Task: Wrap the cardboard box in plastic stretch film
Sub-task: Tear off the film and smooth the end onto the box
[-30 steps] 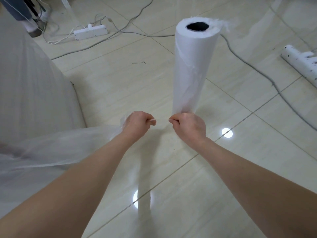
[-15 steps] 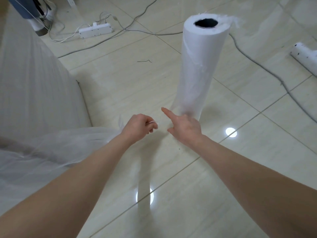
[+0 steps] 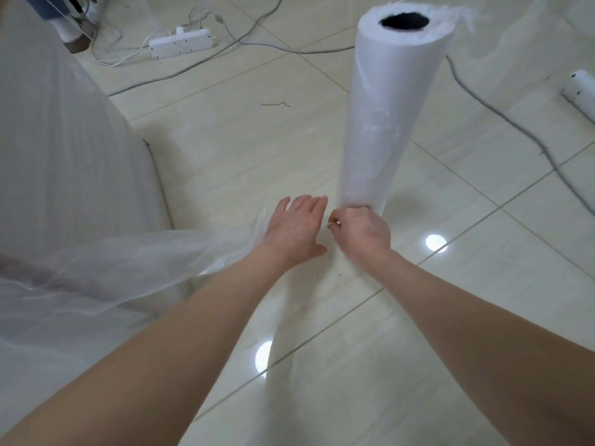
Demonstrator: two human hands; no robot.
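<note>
Closest to me are both forearms, reaching out over the glossy tile floor. The left hand has its grip spread, fingers straight and flat, resting on the loose film where it bunches up. The right hand is just beside it, grip curled, thumb and forefinger pressed together. I reckon it's pinching the film's edge, but the stuff is so clear I can't really make out the strand.

The bit that matters is the roll. It stands directly beyond the right hand, its foot hidden behind those knuckles, so the right hand is easily the nearer 1. It's on end on the floor, long axis vertical, core hole pointing up.

The film runs the other way, out left from the hands, long axis roughly sideways, toward the box. The box sits on the floor at far left and already looks covered in layers.

My guess is the next move is parting the film between the 2 hands, so the pull would go left against right.

Further back there's a white power strip and a grey cable.
</note>
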